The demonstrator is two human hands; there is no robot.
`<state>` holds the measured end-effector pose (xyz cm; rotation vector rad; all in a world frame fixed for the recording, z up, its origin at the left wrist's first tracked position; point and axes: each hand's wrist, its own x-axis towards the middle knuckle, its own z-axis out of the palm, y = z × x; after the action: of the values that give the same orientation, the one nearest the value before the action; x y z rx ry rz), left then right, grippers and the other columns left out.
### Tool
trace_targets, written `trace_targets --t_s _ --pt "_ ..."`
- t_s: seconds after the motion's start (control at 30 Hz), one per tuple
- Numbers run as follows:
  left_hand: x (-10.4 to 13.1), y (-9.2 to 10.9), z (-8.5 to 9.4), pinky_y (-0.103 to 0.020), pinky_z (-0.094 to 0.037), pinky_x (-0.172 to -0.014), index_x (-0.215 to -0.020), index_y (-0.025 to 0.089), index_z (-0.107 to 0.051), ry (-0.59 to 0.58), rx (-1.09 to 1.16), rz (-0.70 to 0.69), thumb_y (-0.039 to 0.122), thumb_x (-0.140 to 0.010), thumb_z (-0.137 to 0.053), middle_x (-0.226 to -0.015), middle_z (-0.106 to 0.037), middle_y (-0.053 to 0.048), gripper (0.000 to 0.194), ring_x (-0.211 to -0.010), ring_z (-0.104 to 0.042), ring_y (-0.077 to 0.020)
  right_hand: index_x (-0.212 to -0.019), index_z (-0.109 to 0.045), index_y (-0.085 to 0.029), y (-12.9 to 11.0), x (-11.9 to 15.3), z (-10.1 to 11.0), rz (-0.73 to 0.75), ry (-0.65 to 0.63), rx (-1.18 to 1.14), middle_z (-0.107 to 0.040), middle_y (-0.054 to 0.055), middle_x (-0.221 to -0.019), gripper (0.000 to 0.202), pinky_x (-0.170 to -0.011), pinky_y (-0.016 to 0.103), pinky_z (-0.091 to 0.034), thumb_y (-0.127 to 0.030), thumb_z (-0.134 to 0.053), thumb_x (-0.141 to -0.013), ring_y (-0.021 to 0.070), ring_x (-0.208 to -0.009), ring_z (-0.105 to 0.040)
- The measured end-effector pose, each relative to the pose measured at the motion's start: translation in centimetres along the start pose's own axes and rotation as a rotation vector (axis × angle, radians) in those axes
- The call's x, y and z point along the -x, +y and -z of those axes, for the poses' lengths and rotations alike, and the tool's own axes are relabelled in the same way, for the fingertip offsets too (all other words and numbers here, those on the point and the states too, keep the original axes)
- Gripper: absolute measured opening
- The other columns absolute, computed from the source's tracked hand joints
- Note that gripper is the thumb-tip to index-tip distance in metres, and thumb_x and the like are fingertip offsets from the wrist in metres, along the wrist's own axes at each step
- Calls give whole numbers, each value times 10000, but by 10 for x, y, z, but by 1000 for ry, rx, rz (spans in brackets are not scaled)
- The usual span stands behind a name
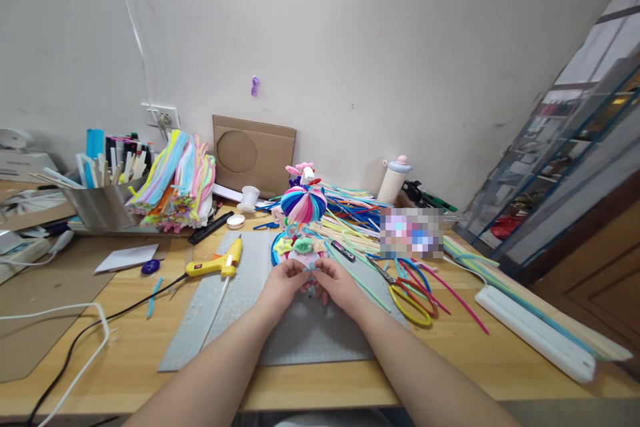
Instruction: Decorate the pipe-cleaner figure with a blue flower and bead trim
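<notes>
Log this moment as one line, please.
left hand + right hand: pinching blue pipe cleaner piece | before: pipe-cleaner doll | on: grey mat

The left hand and right hand meet over something small and blue, too tiny to make out, and their fingers cover the foot of the doll. A pixelated patch hides whatever lies behind it. Both forearms run off the bottom edge. The black cable leaves at the lower left.
</notes>
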<state>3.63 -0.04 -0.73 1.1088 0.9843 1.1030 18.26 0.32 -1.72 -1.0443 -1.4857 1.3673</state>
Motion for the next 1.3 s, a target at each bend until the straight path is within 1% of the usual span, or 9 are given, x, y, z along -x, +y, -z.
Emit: trace_targets --t_s 0.17,0.37,0.53,0.63,0.73,0.93,1.1,1.2,1.3 --pt "-2 -1 2 -222 -419 -514 -649 142 -578 11 -20 -11 344 -582 -748 -529 -624 5 272 -467 -530 -94 -724 -493 -198 -1 1 1 19 -14 53 -503 -66 -526 230 -325 175 -350 -410 -557 -789 73 -382 -439" --pt "-4 -1 4 -218 -394 -494 -614 136 -601 3 -49 -22 336 -551 -760 -480 -598 11 264 -443 -511 -92 -717 -509 -185 -7 4 5 3 -98 59 -474 -79 -477 247 -344 179 -358 -414 -573 -782 67 -365 -417" --pt "-2 1 2 -222 -418 -523 -649 151 -576 10 -51 -28 384 -588 -726 -532 -610 13 284 -472 -523 -93 -798 -511 -188 -1 1 4 -36 -66 -46 -525 -71 -530 285 -358 194 -412 -451 -607 -744 81 -393 -473" --pt "-2 -1 2 -240 -440 -548 -674 158 -566 2 -69 -23 419 -610 -697 -567 -626 1 299 -490 -544 -105 -809 -509 -187 1 0 3 -19 -35 -48 -523 -76 -519 263 -353 193 -412 -426 -601 -747 77 -378 -464" --pt "-4 -5 4 -248 -436 -543 -664 153 -580 4 -138 -22 365 -613 -694 -552 -629 -11 246 -488 -553 -118 -757 -507 -189 2 0 3 3 -19 34 -495 -85 -474 184 -346 189 -393 -357 -582 -759 74 -358 -435" --pt "-4 -11 6 -222 -341 -474 -583 156 -600 61 -329 -69 184 -593 -653 -495 -597 6 61 -482 -526 -123 -724 -524 -202 9 1 5 -3 -22 204 -468 -78 -454 58 -339 195 -364 -230 -573 -734 92 -355 -444" --pt "2 -9 -1 -216 -291 -466 -551 167 -559 121 -368 -112 128 -576 -619 -483 -542 39 75 -474 -451 -99 -672 -517 -205 6 5 1 40 55 267 -455 -77 -447 67 -330 189 -309 -164 -553 -711 92 -342 -454" --pt "3 -9 -4 -212 -291 -475 -545 171 -539 148 -340 -118 124 -580 -615 -483 -517 49 96 -479 -435 -91 -653 -509 -203 2 5 -2 37 67 227 -455 -79 -447 78 -336 194 -324 -166 -568 -688 94 -345 -456" --pt "1 -10 -4 -212 -336 -497 -578 173 -532 148 -274 -102 178 -615 -623 -508 -545 39 99 -496 -478 -96 -697 -481 -208 0 0 -4 10 57 144 -480 -80 -479 85 -346 212 -391 -256 -551 -706 92 -351 -445"
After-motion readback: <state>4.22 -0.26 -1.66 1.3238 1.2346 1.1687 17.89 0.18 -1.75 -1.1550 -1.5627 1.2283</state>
